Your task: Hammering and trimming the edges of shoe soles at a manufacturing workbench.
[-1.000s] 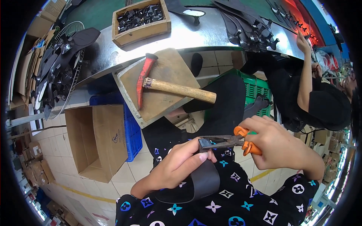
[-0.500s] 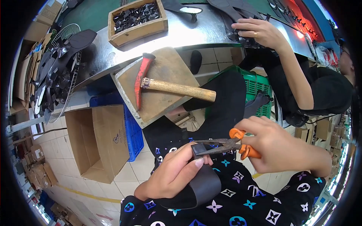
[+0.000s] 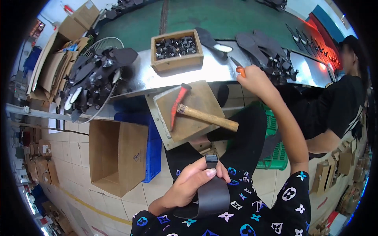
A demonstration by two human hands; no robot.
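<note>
My left hand is closed around a black shoe above my lap, thumb pressed to its heel. The heel's small square end points up and away from me. Over the metal edge of the bench, my right hand grips orange-handled pliers, the jaws pointing up and left. Black soles with heels lie just right of the pliers. A red-headed hammer with a wooden handle rests on a square board between my hands and the bench.
A wooden box of small black pieces stands on the bench. At left, a wire basket holds black shoe parts. Below are an open carton, a blue crate and a green crate. A person in black sits at right.
My right hand has carried the pliers from the shoe's heel up to the bench. My left hand keeps the shoe over my lap. The view has tilted up and shifted left.
</note>
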